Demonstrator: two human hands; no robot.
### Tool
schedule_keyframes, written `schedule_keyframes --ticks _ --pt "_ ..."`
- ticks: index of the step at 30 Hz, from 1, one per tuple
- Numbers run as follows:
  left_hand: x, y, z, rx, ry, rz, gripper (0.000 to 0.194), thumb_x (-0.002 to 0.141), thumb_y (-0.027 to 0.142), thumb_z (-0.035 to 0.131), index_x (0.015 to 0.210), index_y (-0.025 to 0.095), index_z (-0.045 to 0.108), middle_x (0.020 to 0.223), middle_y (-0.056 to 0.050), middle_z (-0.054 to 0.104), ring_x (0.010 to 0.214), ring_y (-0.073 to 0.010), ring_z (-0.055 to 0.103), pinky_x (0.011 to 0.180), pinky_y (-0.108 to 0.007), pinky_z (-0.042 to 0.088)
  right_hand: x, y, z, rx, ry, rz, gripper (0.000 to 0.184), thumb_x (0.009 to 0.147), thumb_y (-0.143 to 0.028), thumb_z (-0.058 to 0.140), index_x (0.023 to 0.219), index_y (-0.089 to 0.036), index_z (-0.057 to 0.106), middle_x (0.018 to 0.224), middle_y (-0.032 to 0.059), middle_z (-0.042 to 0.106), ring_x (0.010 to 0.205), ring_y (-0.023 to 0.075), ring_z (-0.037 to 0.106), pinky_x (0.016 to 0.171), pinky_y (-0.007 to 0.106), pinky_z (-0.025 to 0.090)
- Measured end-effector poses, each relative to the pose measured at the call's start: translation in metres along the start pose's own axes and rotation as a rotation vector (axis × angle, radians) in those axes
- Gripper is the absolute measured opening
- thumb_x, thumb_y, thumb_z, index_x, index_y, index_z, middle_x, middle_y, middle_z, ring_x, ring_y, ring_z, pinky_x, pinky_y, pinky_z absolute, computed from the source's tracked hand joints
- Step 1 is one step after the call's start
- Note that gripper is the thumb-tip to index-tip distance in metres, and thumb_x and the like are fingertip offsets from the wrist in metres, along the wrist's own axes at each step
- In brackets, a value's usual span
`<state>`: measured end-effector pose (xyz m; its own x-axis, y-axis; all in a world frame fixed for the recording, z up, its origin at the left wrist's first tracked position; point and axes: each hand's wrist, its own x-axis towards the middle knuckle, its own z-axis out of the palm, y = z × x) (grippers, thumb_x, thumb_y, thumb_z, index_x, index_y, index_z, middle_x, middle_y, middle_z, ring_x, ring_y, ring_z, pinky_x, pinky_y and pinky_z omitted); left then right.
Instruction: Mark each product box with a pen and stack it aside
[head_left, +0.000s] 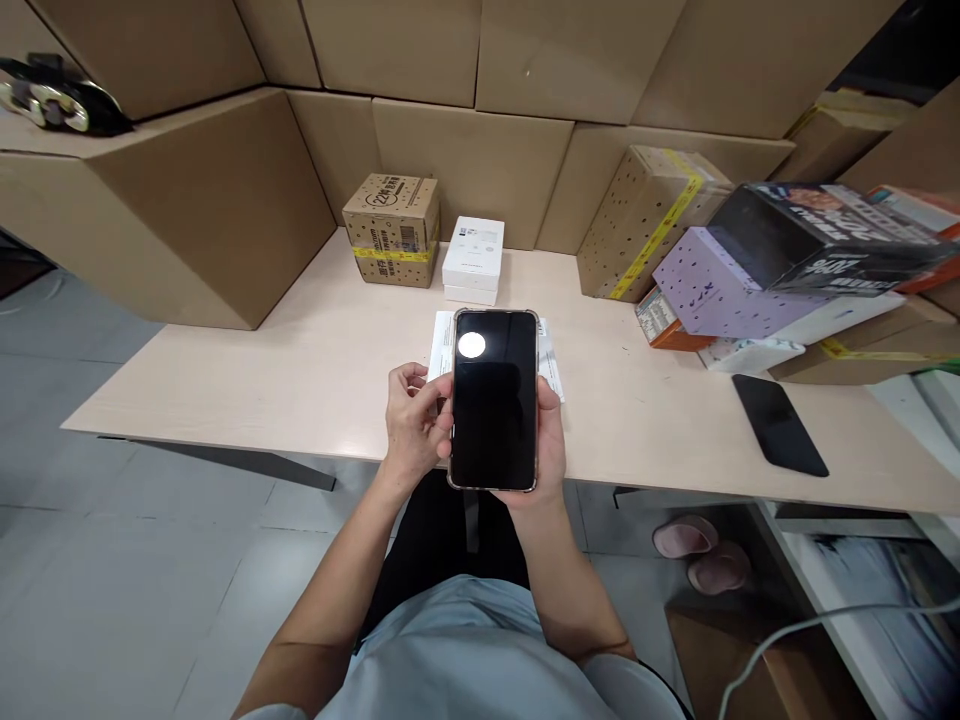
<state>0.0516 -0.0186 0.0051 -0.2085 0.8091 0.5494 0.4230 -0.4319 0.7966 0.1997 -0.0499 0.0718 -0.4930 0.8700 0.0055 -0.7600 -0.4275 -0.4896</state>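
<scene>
A: Where's the phone (495, 420)?
B: Upright in frame, screen toward the wearer, held over the front edge of the desk (300, 380). Screen's black bar a round white spot (472, 345), probably glare.
A: Grip?
B: Right hand (551, 440) is clamped on it: thumb along the right edge, palm behind the lower corner. Looks like that hand carries the weight.
A: Left?
B: Left hand (416, 420) has curled fingers with tips at the left edge. Likely steadying; can't tell if it actually grips.
A: Behind it?
B: Printed paper (551, 365) on the desk, mostly hidden by the phone. Farther back, a white box (474, 255) just beside a small carton (390, 235). Set back, presumably to leave hand room.
A: Right side?
B: Tall taped carton (637, 220), then a purple box (731, 285) in a pile, stacked probably to save space. Dark flat slab (780, 425) lies near the front edge, well apart from both hands.
</scene>
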Motion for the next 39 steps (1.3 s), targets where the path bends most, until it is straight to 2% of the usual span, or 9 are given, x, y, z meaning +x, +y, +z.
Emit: schedule_keyframes --ticks 6,19,24,26,28,31,33,35,39 --pt "0.000 -0.007 0.000 0.094 -0.013 0.265 0.029 0.098 0.048 0.059 0.113 0.027 0.071 0.114 -0.008 0.052 0.097 -0.0201 0.056 0.073 -0.033 0.052 -0.001 -0.004 0.002 0.024 0.032 -0.033 0.056 0.092 -0.070 0.045 0.119 -0.027 0.067 0.119 0.0090 0.075 0.124 0.0318 0.065 0.099 0.063 0.056" --pt "0.002 -0.002 -0.001 0.142 0.014 0.349 0.028 0.103 0.043 0.055 0.114 0.027 0.076 0.114 -0.008 0.053 0.094 -0.0183 0.056 0.072 -0.031 0.052 0.002 -0.003 0.000 0.036 0.033 0.000 0.064 0.090 -0.073 0.044 0.122 -0.022 0.066 0.122 0.0127 0.075 0.123 0.0338 0.067 0.095 0.060 0.060" --pt "0.003 0.005 0.000 0.175 -0.004 0.283 0.023 0.099 0.038 0.064 0.111 0.025 0.079 0.111 -0.009 0.052 0.102 -0.0215 0.055 0.075 -0.032 0.051 -0.012 -0.019 -0.001 -0.061 0.087 -0.017 0.068 0.089 -0.075 0.047 0.125 -0.021 0.066 0.119 0.0130 0.076 0.116 0.0342 0.071 0.093 0.060 0.060" --pt "0.003 0.006 0.000 0.179 -0.005 0.271 0.021 0.097 0.034 0.067 0.112 0.025 0.079 0.113 -0.010 0.053 0.104 -0.0212 0.055 0.077 -0.033 0.052 -0.027 -0.033 -0.004 -0.198 0.197 -0.148 0.064 0.089 -0.073 0.051 0.127 -0.025 0.066 0.120 0.0115 0.076 0.112 0.0335 0.072 0.092 0.058 0.060" --pt "0.003 0.005 0.001 0.170 0.006 0.278 0.021 0.097 0.033 0.067 0.113 0.026 0.078 0.115 -0.009 0.053 0.103 -0.0202 0.055 0.077 -0.033 0.052 -0.045 -0.050 -0.013 -0.422 0.393 -0.361 0.059 0.090 -0.069 0.053 0.129 -0.027 0.066 0.125 0.0105 0.073 0.109 0.0318 0.072 0.093 0.056 0.060" --pt "0.004 0.004 0.002 0.160 0.013 0.281 0.020 0.098 0.032 0.066 0.113 0.027 0.078 0.114 -0.009 0.054 0.102 -0.0193 0.056 0.077 -0.032 0.052 -0.071 -0.079 -0.040 -0.975 0.764 -0.592 0.059 0.091 -0.063 0.057 0.138 -0.027 0.062 0.136 0.0104 0.067 0.111 0.0305 0.070 0.100 0.054 0.055" --pt "0.004 0.005 0.002 0.152 0.017 0.282 0.020 0.098 0.030 0.065 0.113 0.027 0.078 0.113 -0.008 0.054 0.103 -0.0192 0.056 0.076 -0.031 0.051 -0.084 -0.096 -0.062 -1.461 0.947 -0.558 0.064 0.091 -0.059 0.060 0.145 -0.025 0.059 0.142 0.0131 0.064 0.123 0.0334 0.064 0.108 0.057 0.048" --pt "0.004 0.006 0.003 0.140 0.021 0.283 0.020 0.098 0.028 0.065 0.112 0.027 0.078 0.112 -0.008 0.053 0.104 -0.0191 0.056 0.075 -0.030 0.051 -0.091 -0.108 -0.081 -1.868 1.022 -0.412 0.070 0.092 -0.055 0.058 0.152 -0.019 0.054 0.143 0.0199 0.062 0.131 0.0385 0.058 0.111 0.060 0.044" --pt "0.003 0.008 0.003 0.132 0.026 0.274 0.019 0.098 0.027 0.065 0.112 0.026 0.079 0.111 -0.008 0.053 0.105 -0.0189 0.056 0.076 -0.030 0.052 -0.092 -0.117 -0.103 -2.215 1.078 -0.075 0.077 0.095 -0.055 0.054 0.159 -0.015 0.044 0.143 0.0267 0.060 0.126 0.0461 0.058 0.102 0.064 0.047"
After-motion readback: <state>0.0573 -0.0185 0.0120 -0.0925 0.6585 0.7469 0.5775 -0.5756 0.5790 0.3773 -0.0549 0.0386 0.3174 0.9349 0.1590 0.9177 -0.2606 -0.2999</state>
